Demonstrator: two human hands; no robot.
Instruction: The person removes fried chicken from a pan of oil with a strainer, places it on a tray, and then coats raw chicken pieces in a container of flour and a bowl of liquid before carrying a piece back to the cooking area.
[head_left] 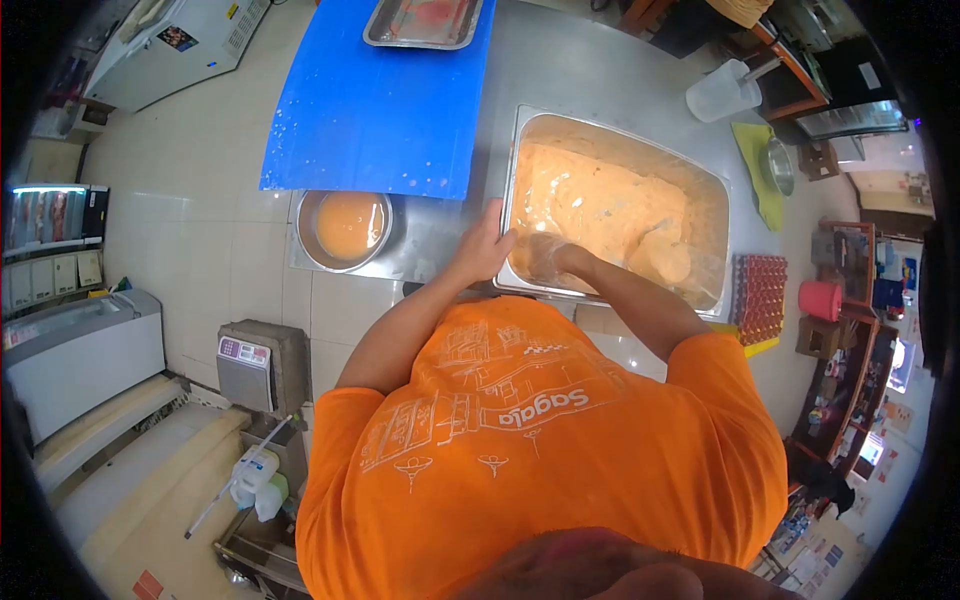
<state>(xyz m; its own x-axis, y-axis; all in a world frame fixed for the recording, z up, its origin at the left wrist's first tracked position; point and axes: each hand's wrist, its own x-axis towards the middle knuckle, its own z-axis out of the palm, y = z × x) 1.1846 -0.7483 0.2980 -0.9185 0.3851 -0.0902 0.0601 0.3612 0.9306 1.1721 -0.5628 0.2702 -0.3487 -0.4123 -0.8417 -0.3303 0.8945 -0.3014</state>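
Observation:
A deep rectangular metal pan (728, 215) holds a thick pale-orange mixture (600, 190) with a wet, shiny surface. My left hand (485, 245) grips the pan's left rim near the front corner. Inside that same corner, my right hand (540, 257) is down in the mixture and coated with it, so its fingers are hidden. A mound of the mixture rises at the right side of the pan. To the left of my left hand stands a round metal bowl (302, 228) with orange liquid in it.
A blue sheet (375, 110) covers part of the steel table (560, 50), with a metal tray (420, 43) on it. Farther right are a clear plastic jug (718, 92), a metal bowl (778, 167) on a green sheet and a tray of eggs (760, 298). Another person stands beyond the table.

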